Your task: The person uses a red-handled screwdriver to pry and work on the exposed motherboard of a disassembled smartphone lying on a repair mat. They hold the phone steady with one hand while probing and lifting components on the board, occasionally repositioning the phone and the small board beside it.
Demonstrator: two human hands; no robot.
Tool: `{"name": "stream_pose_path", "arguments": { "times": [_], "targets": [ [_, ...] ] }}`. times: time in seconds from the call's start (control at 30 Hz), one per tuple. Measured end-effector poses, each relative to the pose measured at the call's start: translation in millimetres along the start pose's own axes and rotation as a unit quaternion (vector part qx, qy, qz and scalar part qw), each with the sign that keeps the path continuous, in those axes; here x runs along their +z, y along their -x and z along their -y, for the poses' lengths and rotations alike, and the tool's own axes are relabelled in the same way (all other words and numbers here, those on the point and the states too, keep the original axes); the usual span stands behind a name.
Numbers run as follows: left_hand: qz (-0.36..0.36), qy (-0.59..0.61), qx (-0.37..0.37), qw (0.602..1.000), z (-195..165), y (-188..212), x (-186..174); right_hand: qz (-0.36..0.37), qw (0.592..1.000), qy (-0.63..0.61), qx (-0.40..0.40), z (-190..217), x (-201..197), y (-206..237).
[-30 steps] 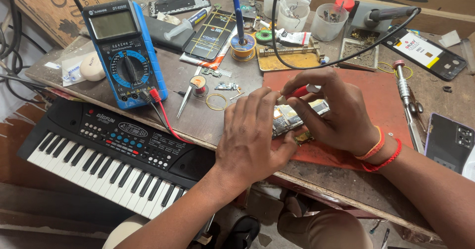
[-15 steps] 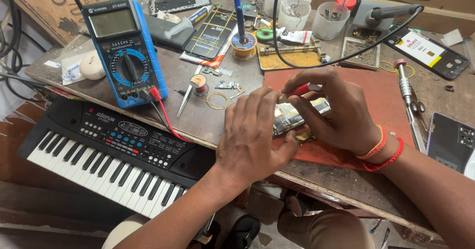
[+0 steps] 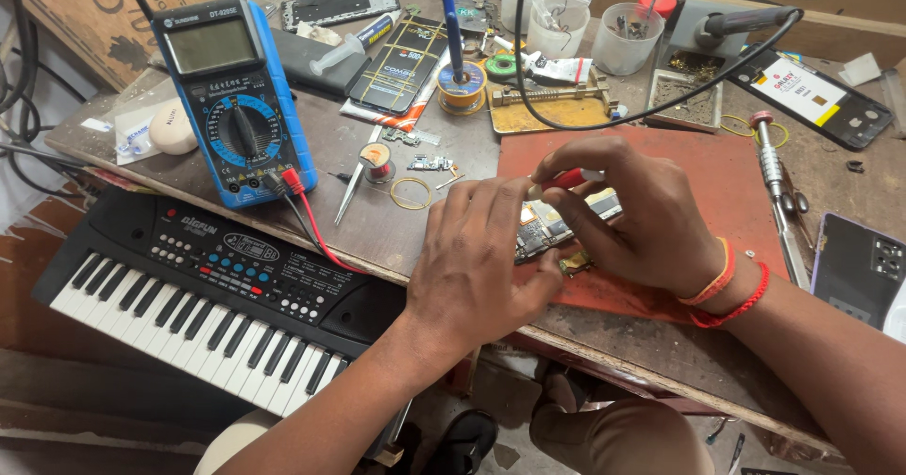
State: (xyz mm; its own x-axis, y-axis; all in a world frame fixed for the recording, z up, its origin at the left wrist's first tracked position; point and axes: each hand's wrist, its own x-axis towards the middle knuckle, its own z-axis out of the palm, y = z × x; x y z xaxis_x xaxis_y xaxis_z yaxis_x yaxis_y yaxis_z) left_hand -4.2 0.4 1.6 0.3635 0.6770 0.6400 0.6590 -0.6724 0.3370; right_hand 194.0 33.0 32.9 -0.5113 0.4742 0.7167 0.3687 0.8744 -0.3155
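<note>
While hands stay put, circuit board (image 3: pixel 557 228) unmoved

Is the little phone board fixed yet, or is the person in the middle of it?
In the middle. Done: circuit board lies bare on the red mat. In hand: left hand steadies it; right hand holds a red-handled tool over it. Left: black phone lies apart.

The left hand (image 3: pixel 481 263) hides much of the small green phone circuit board (image 3: pixel 552 230). The black electronic keyboard (image 3: pixel 203 291) is partly covered by the left forearm.
</note>
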Motion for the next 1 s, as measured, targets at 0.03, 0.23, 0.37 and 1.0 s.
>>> {"name": "stream_pose_path", "arguments": {
  "times": [0.03, 0.23, 0.37, 1.0],
  "targets": [
    [0.000, -0.001, 0.000, 1.000, -0.2, -0.1, 0.1, 0.003, 1.000, 0.001, 0.003, 0.6, -0.1, 0.3],
    [0.002, 0.002, -0.001, 1.000, -1.4, -0.8, 0.4, 0.023, 1.000, 0.010, 0.005, 3.2, -1.0, 0.9],
    [-0.003, 0.004, 0.003, 1.000, -1.3, -0.8, 0.5, 0.034, 0.999, 0.004, 0.004, 3.3, -2.0, -0.9],
    [0.005, 0.007, 0.005, 1.000, -0.8, -0.1, -0.4, 0.049, 0.999, 0.003, -0.007, 3.4, -3.2, -1.4]
  ]
}}
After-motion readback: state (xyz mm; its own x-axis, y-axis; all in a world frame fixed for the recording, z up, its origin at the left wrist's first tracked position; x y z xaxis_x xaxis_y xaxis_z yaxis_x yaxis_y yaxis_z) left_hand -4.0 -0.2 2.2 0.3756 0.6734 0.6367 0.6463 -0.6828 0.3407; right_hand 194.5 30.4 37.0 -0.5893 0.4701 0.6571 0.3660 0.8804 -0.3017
